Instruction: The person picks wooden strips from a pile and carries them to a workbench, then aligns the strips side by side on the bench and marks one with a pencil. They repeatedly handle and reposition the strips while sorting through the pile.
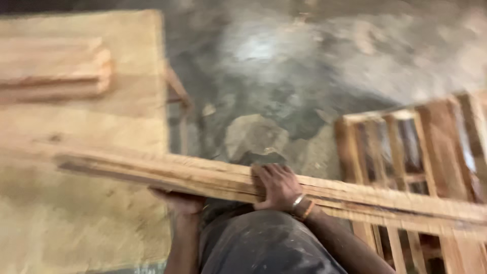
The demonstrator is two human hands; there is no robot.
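Head view, blurred by motion. Both hands on a bundle of long wooden planks (pixel 213 177), carried level across the body, running from lower left of the frame to the far right edge.

Right hand (pixel 276 187): laid over the top of the planks, palm down, fingers spread a little and curled over the far edge. Grasping the bundle from above. Bangles (pixel 302 205) on the wrist, just behind the hand.

Left hand (pixel 178 200): under the planks, palm up, cupped against the underside. Fingers mostly hidden by the wood; it supports the bundle from below, so it counts as holding, though how far the fingers wrap I cannot tell.

The two hands sit near each other, left one a little further along toward the left end of the planks.

Around the hands: a wide sheet of plywood (pixel 101 132) on the left, beyond and below the left hand, with a stack of short boards (pixel 56 68) on its far part. To the right of the right hand, a slatted wooden frame (pixel 406 152), partly behind the planks. Beyond both hands, grey concrete floor (pixel 284 61). Dark trousers (pixel 264 243) directly below the hands.
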